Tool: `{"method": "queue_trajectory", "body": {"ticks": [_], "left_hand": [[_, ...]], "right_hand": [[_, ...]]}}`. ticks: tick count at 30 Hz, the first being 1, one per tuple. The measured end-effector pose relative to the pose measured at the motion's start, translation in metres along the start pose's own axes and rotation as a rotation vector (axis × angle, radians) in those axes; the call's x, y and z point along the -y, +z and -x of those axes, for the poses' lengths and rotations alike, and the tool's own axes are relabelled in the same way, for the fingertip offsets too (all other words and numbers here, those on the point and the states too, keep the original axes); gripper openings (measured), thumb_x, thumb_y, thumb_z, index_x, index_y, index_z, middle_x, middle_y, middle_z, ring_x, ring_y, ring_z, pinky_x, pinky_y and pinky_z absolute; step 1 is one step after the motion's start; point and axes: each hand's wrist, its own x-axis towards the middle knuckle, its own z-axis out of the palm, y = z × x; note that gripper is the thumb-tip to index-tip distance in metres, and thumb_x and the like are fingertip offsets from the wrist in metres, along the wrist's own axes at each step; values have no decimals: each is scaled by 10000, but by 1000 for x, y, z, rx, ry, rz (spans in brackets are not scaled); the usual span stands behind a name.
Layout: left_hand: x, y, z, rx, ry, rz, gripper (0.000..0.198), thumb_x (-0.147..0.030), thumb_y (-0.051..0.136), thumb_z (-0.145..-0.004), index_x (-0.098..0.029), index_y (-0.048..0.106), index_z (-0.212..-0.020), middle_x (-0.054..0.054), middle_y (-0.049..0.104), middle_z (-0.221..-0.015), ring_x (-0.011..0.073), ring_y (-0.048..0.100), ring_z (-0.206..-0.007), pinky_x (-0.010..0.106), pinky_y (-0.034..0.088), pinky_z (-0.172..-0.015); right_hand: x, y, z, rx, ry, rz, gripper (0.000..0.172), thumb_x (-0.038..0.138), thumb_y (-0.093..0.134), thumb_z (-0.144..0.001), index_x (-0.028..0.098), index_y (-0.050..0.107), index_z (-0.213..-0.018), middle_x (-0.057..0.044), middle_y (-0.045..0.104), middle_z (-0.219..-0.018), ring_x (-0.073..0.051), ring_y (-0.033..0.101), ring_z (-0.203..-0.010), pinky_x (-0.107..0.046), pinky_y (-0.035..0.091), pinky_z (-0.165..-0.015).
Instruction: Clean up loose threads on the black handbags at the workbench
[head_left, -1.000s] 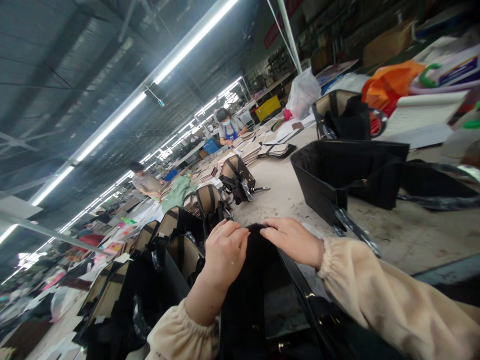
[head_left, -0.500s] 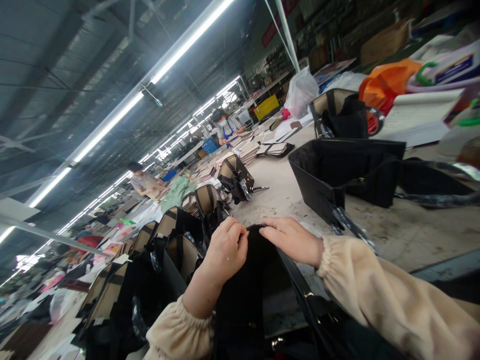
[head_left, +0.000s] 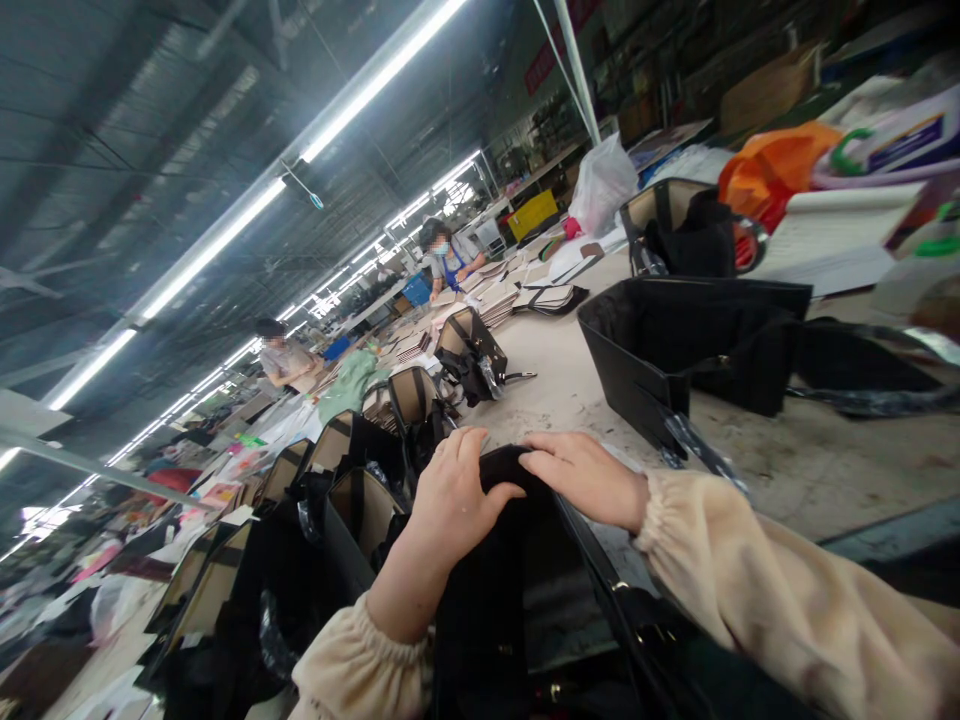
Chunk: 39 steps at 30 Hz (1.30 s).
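A black bag (head_left: pixel 525 600) stands open right in front of me at the near edge of the worktable (head_left: pixel 570 390). My left hand (head_left: pixel 454 495) grips the far rim of that bag, thumb hooked over the edge and fingers curled behind it. My right hand (head_left: pixel 585 478) rests on the same rim just to the right, its fingers bent down over the black material. Both sleeves are cream with gathered cuffs. The inside of the bag is dark and I cannot see what it holds.
A row of tan-lined black bags (head_left: pixel 352 480) runs along the left. A large open black bag (head_left: pixel 690 340) lies on the table at the right, with an orange plastic bag (head_left: pixel 772 165) behind it. Two people (head_left: pixel 446 255) work farther down the long table.
My left hand has opened from a pinch and shifted its thumb over the bag's rim. My right hand has hardly moved.
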Motion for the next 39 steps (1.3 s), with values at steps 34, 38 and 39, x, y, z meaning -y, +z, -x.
{"method": "queue_trajectory", "body": {"ticks": [34, 38, 39], "left_hand": [[1, 1, -7, 140, -51, 62, 356, -316, 365, -900, -166, 551, -636, -5, 550, -563, 89, 470, -518, 213, 295, -537], [1, -1, -5, 85, 12, 79, 277, -373, 426, -878, -179, 612, -811, 25, 649, -733, 123, 577, -666, 218, 367, -625], [1, -1, -4, 67, 29, 86, 262, -390, 452, -865, -184, 615, -871, 31, 662, -786, 131, 590, -709, 219, 379, -652]], "right_hand": [[-6, -8, -2, 5, -67, -14, 305, 321, 386, -864, 200, 639, -745, -4, 658, -765, -146, 561, -733, -252, 368, -680], [-7, -6, 1, 6, -78, -58, 376, 422, 357, -894, 203, 637, -770, 1, 643, -739, -153, 562, -729, -261, 373, -668], [-7, -5, 2, 5, -90, -74, 402, 448, 341, -900, 204, 636, -781, 1, 641, -743, -155, 565, -737, -263, 377, -671]]}}
